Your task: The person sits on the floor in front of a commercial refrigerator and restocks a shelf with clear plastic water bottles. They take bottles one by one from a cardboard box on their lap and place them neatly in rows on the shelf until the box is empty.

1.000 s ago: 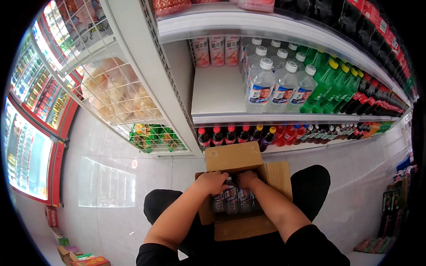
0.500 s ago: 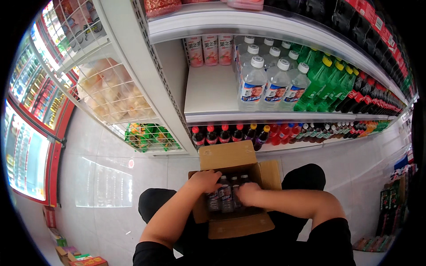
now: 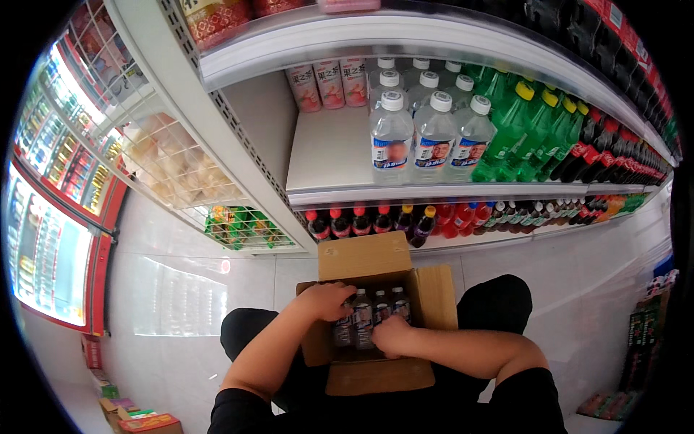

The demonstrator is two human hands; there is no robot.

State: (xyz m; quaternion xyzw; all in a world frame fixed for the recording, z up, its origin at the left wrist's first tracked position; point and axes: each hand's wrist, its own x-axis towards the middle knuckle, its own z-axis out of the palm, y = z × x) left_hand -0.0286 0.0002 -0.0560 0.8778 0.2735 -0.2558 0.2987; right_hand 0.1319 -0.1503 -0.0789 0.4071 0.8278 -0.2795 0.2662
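Observation:
An open cardboard box (image 3: 361,258) stands on the floor between my knees, its flaps folded outward. Inside are several clear plastic bottles (image 3: 363,322) with white caps and dark printed labels, standing upright. My left hand (image 3: 329,300) reaches over the left wall, fingers curled at the top of the leftmost bottle; the cap is hidden under them. At the right front of the bottles, my right hand (image 3: 392,336) is closed with its fingers bent down; what lies inside its grip is hidden.
Ahead, a white shelf (image 3: 329,155) carries large clear bottles (image 3: 434,137), green bottles (image 3: 506,145) and pink cartons (image 3: 329,87). Small dark bottles (image 3: 340,223) line the level below. A wire rack (image 3: 173,159) and red-framed fridges (image 3: 94,282) are on the left; stacked goods (image 3: 643,333) sit far right.
My right hand has shifted lower and toward me, uncovering more of the bottles behind it. My left hand has moved slightly left. The view has tilted a little.

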